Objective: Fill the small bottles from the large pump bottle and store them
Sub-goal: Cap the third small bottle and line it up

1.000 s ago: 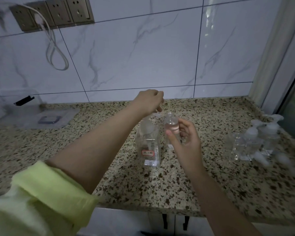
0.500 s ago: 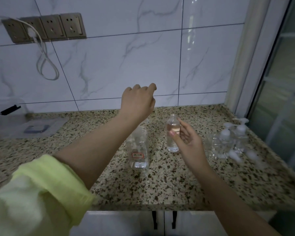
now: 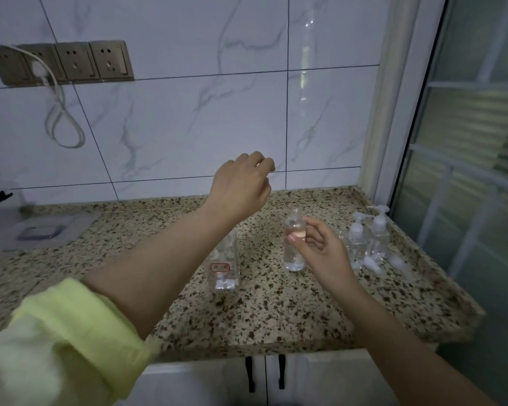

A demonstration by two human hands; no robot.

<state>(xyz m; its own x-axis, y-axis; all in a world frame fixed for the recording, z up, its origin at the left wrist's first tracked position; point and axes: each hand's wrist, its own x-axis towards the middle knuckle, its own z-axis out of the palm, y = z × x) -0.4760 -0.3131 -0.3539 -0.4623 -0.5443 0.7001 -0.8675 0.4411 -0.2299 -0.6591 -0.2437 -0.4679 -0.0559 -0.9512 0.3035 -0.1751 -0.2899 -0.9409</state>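
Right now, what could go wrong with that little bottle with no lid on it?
The small bottle is open at the top and has liquid inside. The right hand holds it only with thumb and fingertips, so it might tip and spill on the counter. The left hand hangs raised above the big bottle, and that arm could knock it coming down.

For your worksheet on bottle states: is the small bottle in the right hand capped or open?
Open: the small bottle shows a bare neck, no cap.
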